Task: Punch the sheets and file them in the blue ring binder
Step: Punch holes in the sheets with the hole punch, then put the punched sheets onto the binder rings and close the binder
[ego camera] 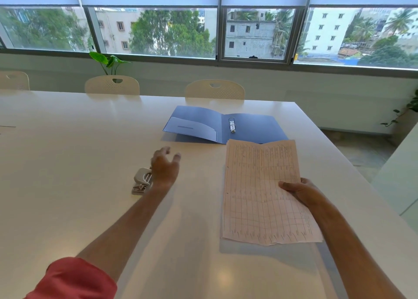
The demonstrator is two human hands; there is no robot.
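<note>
The blue ring binder [253, 127] lies open on the white table [67, 140], its metal rings [232, 125] standing at the spine. My right hand [298, 191] grips the right edge of the sheets [260, 192], pinkish pages with a ruled table, held just above the table in front of the binder. Small punched holes show along their left edge. A grey hole punch [141, 181] sits to the left. My left hand [165, 165] hovers beside it with relaxed, spread fingers and holds nothing.
White chairs [214, 89] line the far side of the table under a wide window. A potted plant [108, 61] stands behind them. The table's right edge [352, 163] drops off near the sheets, with another white surface [400, 181] at the right.
</note>
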